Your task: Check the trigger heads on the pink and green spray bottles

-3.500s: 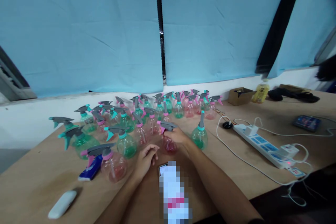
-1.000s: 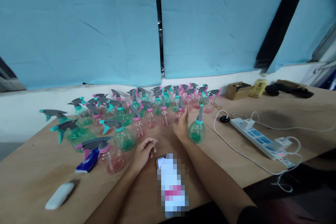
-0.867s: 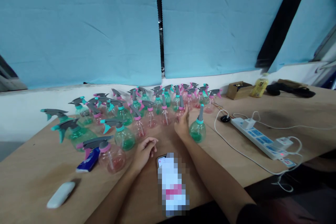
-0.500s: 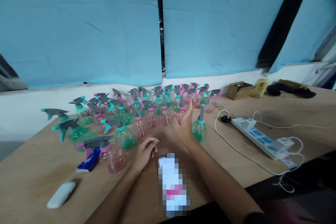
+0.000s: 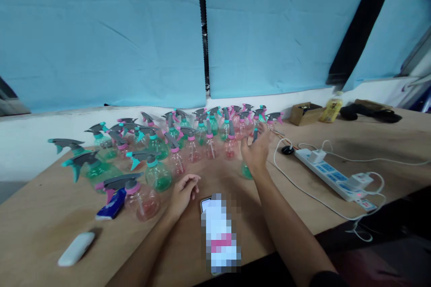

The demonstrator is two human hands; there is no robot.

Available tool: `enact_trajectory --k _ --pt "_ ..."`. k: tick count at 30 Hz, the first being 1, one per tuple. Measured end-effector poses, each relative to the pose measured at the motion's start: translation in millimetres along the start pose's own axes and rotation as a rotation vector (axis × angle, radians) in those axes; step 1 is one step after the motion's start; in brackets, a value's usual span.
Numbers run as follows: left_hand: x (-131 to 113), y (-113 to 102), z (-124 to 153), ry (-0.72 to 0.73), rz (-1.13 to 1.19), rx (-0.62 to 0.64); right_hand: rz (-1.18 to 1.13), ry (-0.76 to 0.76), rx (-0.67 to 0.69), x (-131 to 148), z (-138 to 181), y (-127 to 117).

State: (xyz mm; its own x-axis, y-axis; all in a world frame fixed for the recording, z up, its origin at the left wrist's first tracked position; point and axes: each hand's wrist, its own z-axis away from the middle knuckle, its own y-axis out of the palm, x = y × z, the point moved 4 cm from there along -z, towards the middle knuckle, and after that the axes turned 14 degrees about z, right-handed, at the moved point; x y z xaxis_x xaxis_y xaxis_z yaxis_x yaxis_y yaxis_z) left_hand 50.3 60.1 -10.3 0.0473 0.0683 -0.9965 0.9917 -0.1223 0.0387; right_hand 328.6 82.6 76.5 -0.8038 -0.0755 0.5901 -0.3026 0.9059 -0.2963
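My right hand [image 5: 256, 151] is at a green spray bottle [image 5: 247, 171] with a grey nozzle. Its thumb and fingers are apart, on either side of the bottle's neck, and the hand hides much of the bottle. My left hand [image 5: 183, 193] rests on the table with loosely curled fingers and nothing visible in it. Close by it stand a green spray bottle [image 5: 158, 176] and a pink spray bottle [image 5: 143, 202]. Between my forearms lies a phone [image 5: 206, 206], its screen mostly blurred out.
Several more pink and green spray bottles [image 5: 193, 150] crowd the back of the wooden table [image 5: 37, 215]. At left lie a blue packet [image 5: 112, 205] and a white case [image 5: 76, 249]. A power strip [image 5: 328, 172] with cables, a cardboard box [image 5: 305, 114] and a yellow-labelled bottle [image 5: 331, 108] are at right.
My right hand has moved right, from in front of the pink bottles to the green spray bottle. My left hand has stayed in place on the table.
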Motion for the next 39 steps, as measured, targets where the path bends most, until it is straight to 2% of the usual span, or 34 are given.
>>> enact_trajectory --k 4,8,16,18,21,25,29,34,39 --pt "-1.2 0.6 0.2 -0.001 -0.001 -0.003 -0.146 0.053 0.020 -11.6 1.9 12.7" --pt "-1.6 1.0 0.9 0.002 -0.004 0.002 -0.264 0.075 0.051 -9.0 10.5 19.9" --pt "0.5 0.5 0.2 0.003 -0.008 0.007 -0.617 0.107 0.230 32.5 47.9 37.3" --pt "-0.6 1.0 0.5 0.000 -0.004 0.010 -0.695 0.117 0.310 40.5 55.3 45.7" --pt "-1.2 1.6 0.8 -0.005 -0.004 0.018 -0.795 0.127 0.516 47.0 62.3 63.0" --pt "0.0 1.6 0.8 -0.008 -0.003 0.021 -0.774 0.124 0.771 49.2 63.7 81.3" --pt "0.1 1.9 1.4 -0.004 0.001 0.018 -0.809 0.089 0.993 57.3 62.1 86.2" --pt "1.4 1.7 0.4 -0.006 0.004 0.023 -0.970 0.131 1.076 66.9 62.5 82.7" --pt "4.2 0.3 -1.1 -0.013 0.002 0.026 -1.061 0.101 1.144 68.7 64.3 83.0"
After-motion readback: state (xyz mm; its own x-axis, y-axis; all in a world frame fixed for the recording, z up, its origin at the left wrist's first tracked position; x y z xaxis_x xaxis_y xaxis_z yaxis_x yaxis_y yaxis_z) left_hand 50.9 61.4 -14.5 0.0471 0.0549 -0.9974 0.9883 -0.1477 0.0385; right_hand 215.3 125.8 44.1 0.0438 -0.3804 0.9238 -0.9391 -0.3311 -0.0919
